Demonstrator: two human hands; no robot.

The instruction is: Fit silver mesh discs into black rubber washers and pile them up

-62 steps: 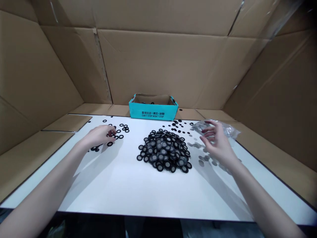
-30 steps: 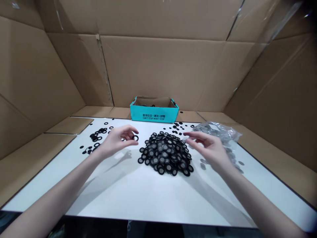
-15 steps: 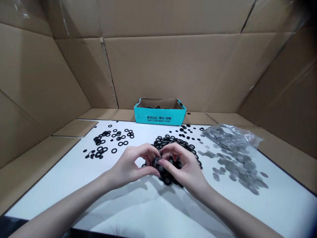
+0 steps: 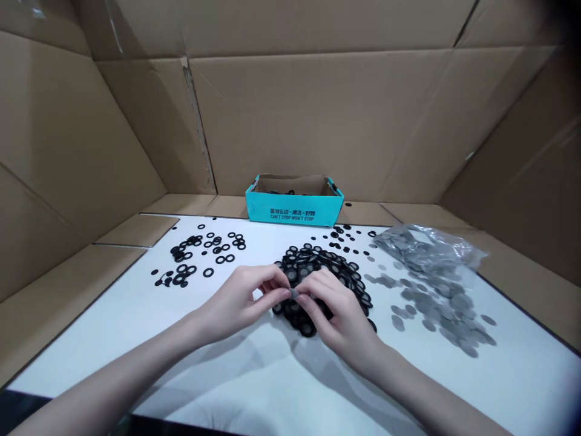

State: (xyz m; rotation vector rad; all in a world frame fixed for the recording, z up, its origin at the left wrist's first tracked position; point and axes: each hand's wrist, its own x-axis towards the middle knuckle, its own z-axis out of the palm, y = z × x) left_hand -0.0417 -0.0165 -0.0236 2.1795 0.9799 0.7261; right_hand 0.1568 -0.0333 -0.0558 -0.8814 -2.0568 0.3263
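Between the fingertips of both hands is a small grey disc (image 4: 293,293), held in front of a heap of black rings with grey centres (image 4: 306,327). My left hand (image 4: 254,297) comes from the left, its thumb and forefinger pinched on the disc's left side. From the right, my right hand (image 4: 333,306) pinches the disc's other side and covers part of the heap. Loose grey discs (image 4: 431,306) lie spread on the right of the white table, in front of a clear plastic bag (image 4: 422,245) holding more of them.
A turquoise box (image 4: 294,209) with black pieces inside stands at the back. Black rings (image 4: 208,272) are scattered at the left of the white table (image 4: 218,387). Small black pieces (image 4: 346,249) lie behind the heap. Cardboard walls (image 4: 318,115) surround the table.
Both hands have closed from loosely curled fingers into pinches on the small grey disc. The view has shifted slightly.
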